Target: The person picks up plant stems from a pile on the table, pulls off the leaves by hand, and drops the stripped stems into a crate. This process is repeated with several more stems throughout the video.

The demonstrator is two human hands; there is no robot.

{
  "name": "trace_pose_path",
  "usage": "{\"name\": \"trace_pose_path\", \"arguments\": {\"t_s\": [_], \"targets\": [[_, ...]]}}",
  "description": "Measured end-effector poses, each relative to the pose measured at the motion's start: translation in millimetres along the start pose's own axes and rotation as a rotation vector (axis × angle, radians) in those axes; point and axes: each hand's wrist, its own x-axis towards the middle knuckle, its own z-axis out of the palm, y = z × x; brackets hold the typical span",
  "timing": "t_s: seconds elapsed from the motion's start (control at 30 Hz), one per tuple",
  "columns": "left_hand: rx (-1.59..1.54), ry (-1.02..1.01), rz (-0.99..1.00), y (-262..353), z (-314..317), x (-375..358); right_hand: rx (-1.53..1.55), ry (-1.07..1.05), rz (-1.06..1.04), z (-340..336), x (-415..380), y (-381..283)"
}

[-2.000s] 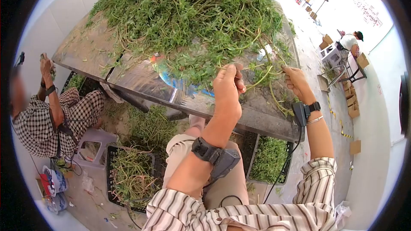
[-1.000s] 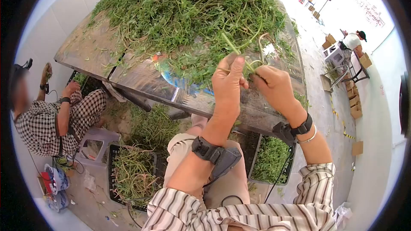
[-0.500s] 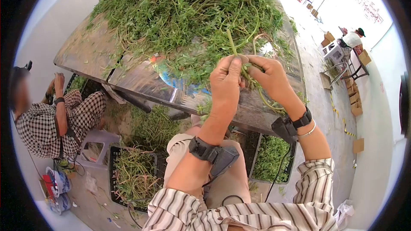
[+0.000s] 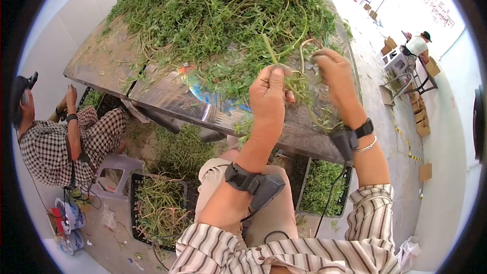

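My left hand (image 4: 269, 89) is closed around a green leafy stem (image 4: 269, 49), pinching it between thumb and fingers above the table's near edge. One thick cut end sticks up past the thumb, and a leafy part (image 4: 302, 91) hangs down to the right. Slightly apart from it, my right hand (image 4: 336, 73) has its thumb and fingers drawn together; whatever is in them, if anything, cannot be made out. Behind both hands lies a large heap of leafy green stems (image 4: 218, 20) on the dark table (image 4: 167, 99).
Below the table edge stand a black crate of stems (image 4: 160, 208) at left and a crate of green leaves (image 4: 322, 187) at right. A person in a checked shirt (image 4: 50, 147) sits at left. Cardboard boxes (image 4: 420, 116) line the right wall; another person (image 4: 418, 45) is farther back.
My right hand has come away from my left hand, moving up and to the right. The left hand keeps its hold on the stem, whose upper end leans a little more left.
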Motion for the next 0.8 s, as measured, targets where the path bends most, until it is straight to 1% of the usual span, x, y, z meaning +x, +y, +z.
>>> {"name": "trace_pose_path", "arguments": {"t_s": [0.07,0.13,0.2,0.23,0.3,0.33,0.4,0.43,0.5,0.63,0.7,0.73,0.8], "targets": [[-0.036,0.020,0.009,4,-5,2,0.378,0.023,0.197,-17,7,13],[-0.148,0.048,0.006,5,-7,4,0.414,0.032,0.214,-19,3,15],[-0.158,0.045,0.009,5,-7,4,0.246,0.059,0.246,-18,-6,13],[-0.165,0.042,0.014,5,-7,4,0.245,0.061,0.247,-17,-11,12],[-0.168,0.039,0.011,3,-7,4,0.025,-0.228,0.156,-15,-19,10],[-0.169,0.037,0.010,3,-7,5,0.026,-0.228,0.156,-11,-20,12],[-0.171,0.018,0.006,3,-7,3,-0.106,-0.328,-0.179,-1,-22,20],[-0.174,-0.001,0.001,3,-7,3,-0.105,-0.326,-0.181,1,-23,20],[-0.172,-0.016,0.013,3,-6,3,-0.174,-0.357,-0.177,3,-25,21],[-0.163,-0.006,0.044,10,-6,3,-0.133,-0.310,-0.133,2,-36,9],[-0.166,-0.001,0.050,12,-6,2,-0.369,-0.424,0.118,-2,-42,-2],[-0.169,-0.003,0.058,13,-6,2,-0.370,-0.424,0.120,-3,-43,0],[-0.190,0.018,0.044,13,-6,2,-0.419,-0.360,0.195,-1,-42,12]]}}
